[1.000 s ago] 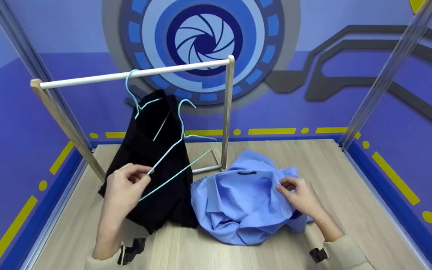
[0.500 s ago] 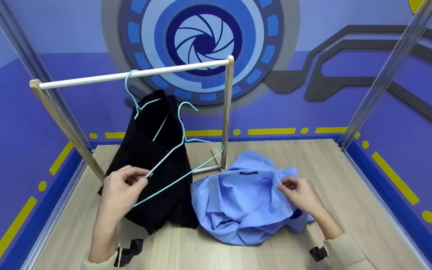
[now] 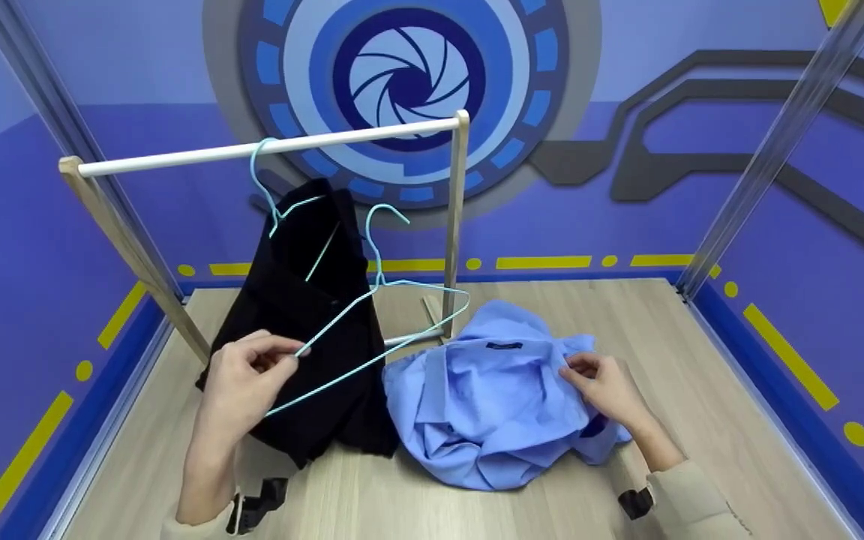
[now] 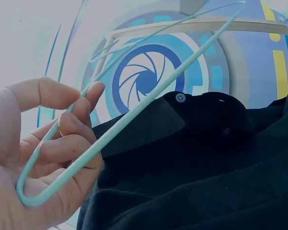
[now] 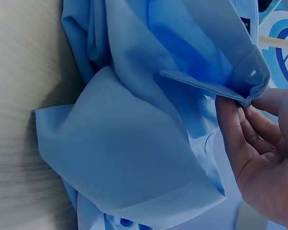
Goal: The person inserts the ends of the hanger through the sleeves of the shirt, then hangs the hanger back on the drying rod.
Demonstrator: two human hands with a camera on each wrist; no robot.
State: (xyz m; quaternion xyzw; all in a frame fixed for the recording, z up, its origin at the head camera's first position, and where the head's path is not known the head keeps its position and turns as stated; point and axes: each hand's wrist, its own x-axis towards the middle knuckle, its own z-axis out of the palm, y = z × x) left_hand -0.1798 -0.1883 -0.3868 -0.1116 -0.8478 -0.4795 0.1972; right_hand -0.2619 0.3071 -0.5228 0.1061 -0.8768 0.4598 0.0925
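Head view: the left hand pinches a hanger, whose free end has shifted right, seemingly bringing it closer to the blue shirt on the bench; it does not appear inside the shirt. Left wrist view: black clothing sits beyond the hanger. Right wrist view: the right hand grips the shirt's edge, finger against thumb.
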